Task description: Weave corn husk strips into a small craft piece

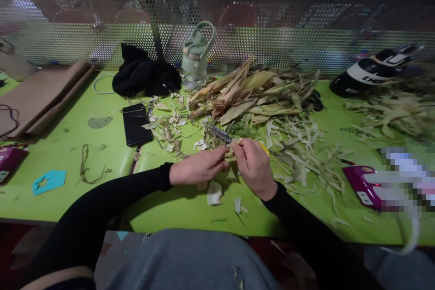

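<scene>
Both hands meet above the front middle of the green table. My left hand [200, 166] has its fingers closed on a pale strip of corn husk [232, 156]. My right hand [254, 166] pinches the same strip from the other side, thumb on top. Scissors [220, 133] show just beyond the fingers, blades pointing away to the left. Their yellow handle is mostly hidden behind my right hand; I cannot tell whether that hand touches it. A heap of dried corn husks [244, 93] lies behind, with shredded husk strips [302, 154] to the right.
A black phone [136, 124], black cloth [144, 72] and a green-lidded bottle [197, 56] stand or lie beyond my left arm. A purple device [362, 186] and a black bottle [365, 74] are at right. A perforated metal screen [272, 41] closes the table's back.
</scene>
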Motion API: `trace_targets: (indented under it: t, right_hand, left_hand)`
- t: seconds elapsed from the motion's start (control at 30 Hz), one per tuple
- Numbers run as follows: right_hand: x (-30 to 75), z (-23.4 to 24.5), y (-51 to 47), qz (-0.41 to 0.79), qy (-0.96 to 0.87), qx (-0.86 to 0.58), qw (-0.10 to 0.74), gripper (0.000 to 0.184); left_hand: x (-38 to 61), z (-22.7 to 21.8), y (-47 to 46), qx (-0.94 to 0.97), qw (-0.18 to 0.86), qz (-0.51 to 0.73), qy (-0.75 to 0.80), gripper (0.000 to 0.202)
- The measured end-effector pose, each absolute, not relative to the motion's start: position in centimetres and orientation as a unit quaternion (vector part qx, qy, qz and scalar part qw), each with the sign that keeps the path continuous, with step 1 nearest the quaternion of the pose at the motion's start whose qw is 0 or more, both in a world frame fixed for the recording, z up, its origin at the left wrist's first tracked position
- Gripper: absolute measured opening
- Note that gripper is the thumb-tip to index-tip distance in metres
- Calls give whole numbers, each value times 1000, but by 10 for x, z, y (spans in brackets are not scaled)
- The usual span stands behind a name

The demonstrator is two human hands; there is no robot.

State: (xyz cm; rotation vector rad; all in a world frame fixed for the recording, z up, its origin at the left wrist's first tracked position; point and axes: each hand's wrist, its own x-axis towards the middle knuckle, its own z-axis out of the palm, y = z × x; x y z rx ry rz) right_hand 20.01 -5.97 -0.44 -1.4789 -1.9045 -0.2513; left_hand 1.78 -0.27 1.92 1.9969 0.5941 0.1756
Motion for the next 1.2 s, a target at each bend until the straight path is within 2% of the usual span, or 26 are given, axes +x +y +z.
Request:
trace_targets:
  t: [0.13,0.33,0.6,0.73,0.83,0.97,1.1,1.2]
  right_hand:
    - [203,-5,-55,-114,-726,-584,345,24]
    - [200,7,-42,-98,-723,-590,347,26]
    - [193,17,-30,-120,-759,-582,266,27]
    - [196,14,-32,-145,-756,-587,249,23]
    - [196,10,-35,-150,-757,-589,238,20]
    - [195,4,-35,-91,-743,-601,280,21]
    - [193,4,-33,15,-707,-614,351,26]
    - [194,9,-33,42,-683,-612,397,29]
  left_hand:
    - [20,17,1,776,579,117,221,34]
    - [16,23,11,765,584,180,202,35]
    - [18,19,19,691,661,199,216,29]
    - [19,17,20,697,652,174,242,28]
    - [20,14,21,736,600,177,260,25]
    - [21,12,20,784,513,213,276,22]
    - [21,18,17,755,569,192,262,22]
    - [17,27,15,718,607,210,269,22]
